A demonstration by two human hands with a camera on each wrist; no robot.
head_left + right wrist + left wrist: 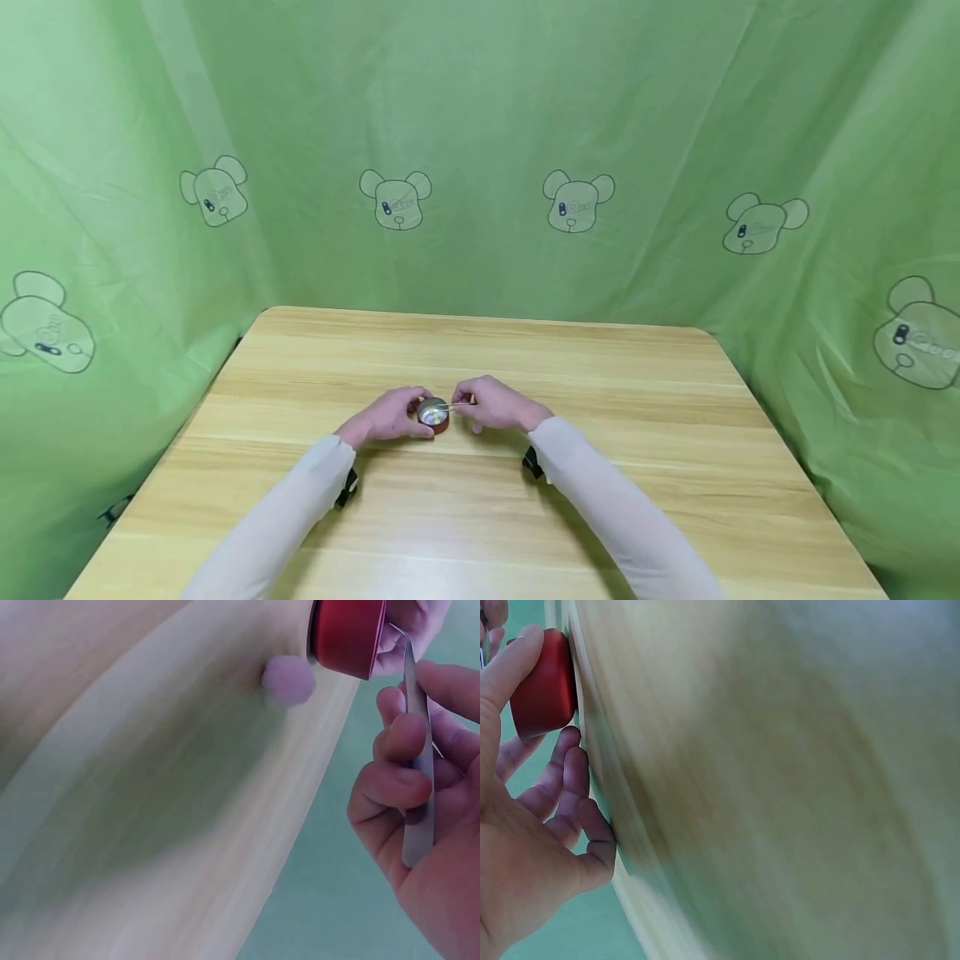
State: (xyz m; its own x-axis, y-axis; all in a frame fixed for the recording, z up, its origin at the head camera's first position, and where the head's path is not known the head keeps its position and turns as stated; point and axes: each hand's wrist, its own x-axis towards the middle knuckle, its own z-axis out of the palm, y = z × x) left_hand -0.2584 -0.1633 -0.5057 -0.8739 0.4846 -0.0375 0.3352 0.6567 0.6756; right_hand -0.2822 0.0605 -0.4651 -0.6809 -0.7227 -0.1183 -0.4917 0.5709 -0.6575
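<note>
A small round red tin (442, 427) sits on the wooden table, with something shiny and multicoloured visible inside. My left hand (388, 414) grips it from the left side; in the left wrist view the thumb presses along the tin's red wall (547, 694). My right hand (497, 404) pinches silver bent-tip tweezers (420, 817) between thumb and fingers, and their tips reach over the tin's opening. Whether the tips hold anything is too small to tell. A pale pink fuzzy ball (289, 680) lies on the table beside the tin, under my right hand in the head view.
The light wooden table (600, 367) spreads out around both hands. Green curtains (480, 100) printed with bear heads hang behind it and on both sides. Dark wrist straps (533, 462) show under the light sleeves.
</note>
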